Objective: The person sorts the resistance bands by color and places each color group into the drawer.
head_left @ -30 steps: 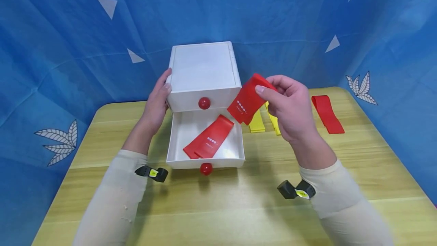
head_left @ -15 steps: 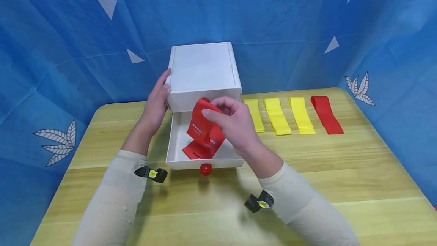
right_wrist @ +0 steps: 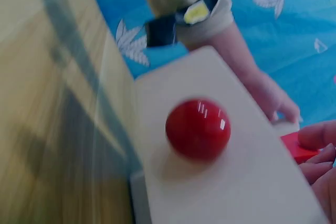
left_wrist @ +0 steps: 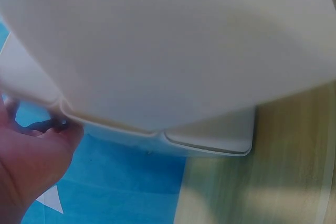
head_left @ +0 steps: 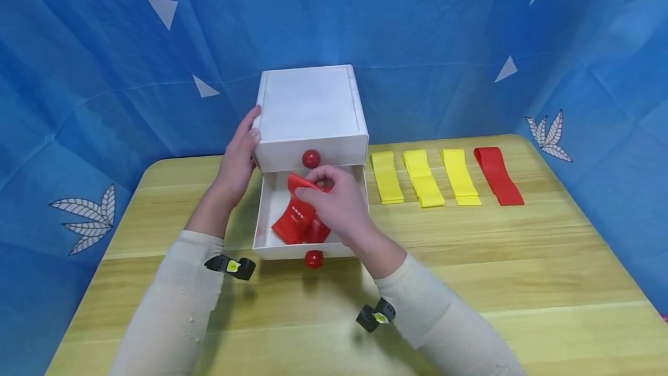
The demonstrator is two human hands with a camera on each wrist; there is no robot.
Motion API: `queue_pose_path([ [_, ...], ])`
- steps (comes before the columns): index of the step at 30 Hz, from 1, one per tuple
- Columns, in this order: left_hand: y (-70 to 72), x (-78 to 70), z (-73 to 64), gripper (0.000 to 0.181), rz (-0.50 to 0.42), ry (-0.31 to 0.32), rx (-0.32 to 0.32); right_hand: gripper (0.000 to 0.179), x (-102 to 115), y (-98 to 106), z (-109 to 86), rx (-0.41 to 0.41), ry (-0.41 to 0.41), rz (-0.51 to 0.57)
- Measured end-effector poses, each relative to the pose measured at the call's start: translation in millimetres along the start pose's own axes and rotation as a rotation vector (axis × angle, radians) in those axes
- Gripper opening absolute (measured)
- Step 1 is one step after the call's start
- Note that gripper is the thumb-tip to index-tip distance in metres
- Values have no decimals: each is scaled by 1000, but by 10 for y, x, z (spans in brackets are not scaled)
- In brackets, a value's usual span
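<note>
Head view | right fingers (head_left: 325, 172) pinch red band (head_left: 295, 217) over drawer (head_left: 287, 253) | its floor shows left of them | left fingers (head_left: 251, 116) spread against left edge of cabinet (head_left: 313, 103)

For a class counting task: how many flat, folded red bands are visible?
3 visible: a held band in the right hand, another band partly hidden in the open white drawer, a far-right band on the wood-grain table. More may be hidden.

PLACE: staged tabletop recording booth, wider building cannot be told | SURROUND: blue cloth backdrop (head_left: 313, 10) hung behind and at both sides, printed with white triangles (head_left: 163, 10) and leaves (head_left: 78, 206) | SURFACE: wood-grain table (head_left: 511, 266) | GEAR: black wrist cameras (head_left: 245, 269) strapped over pale sleeves (head_left: 169, 306)
</note>
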State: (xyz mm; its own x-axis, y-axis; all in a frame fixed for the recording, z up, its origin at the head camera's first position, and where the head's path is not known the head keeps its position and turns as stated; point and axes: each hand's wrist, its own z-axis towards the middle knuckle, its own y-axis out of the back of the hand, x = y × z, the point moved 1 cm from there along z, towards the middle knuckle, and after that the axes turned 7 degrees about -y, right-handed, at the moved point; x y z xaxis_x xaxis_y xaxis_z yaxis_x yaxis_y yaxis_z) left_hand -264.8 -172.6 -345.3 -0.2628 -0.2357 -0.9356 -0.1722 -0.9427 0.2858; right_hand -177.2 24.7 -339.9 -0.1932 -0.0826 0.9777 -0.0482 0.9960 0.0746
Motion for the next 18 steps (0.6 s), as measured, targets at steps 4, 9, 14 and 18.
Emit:
queue_pose_path([
  [4,1,-5,3,55,-6,4,-2,19,-58,65,71,-72,30,-120],
  [9,-2,-3,2,55,-14,-3,-5,27,-70,109,109,-111,39,-208],
  [14,-9,-8,-4,55,-10,-3,-4,27,-70,140,132,-131,38,-261],
  [18,-13,-5,-7,55,-8,-1,-8,24,-67,173,128,-141,61,-320],
])
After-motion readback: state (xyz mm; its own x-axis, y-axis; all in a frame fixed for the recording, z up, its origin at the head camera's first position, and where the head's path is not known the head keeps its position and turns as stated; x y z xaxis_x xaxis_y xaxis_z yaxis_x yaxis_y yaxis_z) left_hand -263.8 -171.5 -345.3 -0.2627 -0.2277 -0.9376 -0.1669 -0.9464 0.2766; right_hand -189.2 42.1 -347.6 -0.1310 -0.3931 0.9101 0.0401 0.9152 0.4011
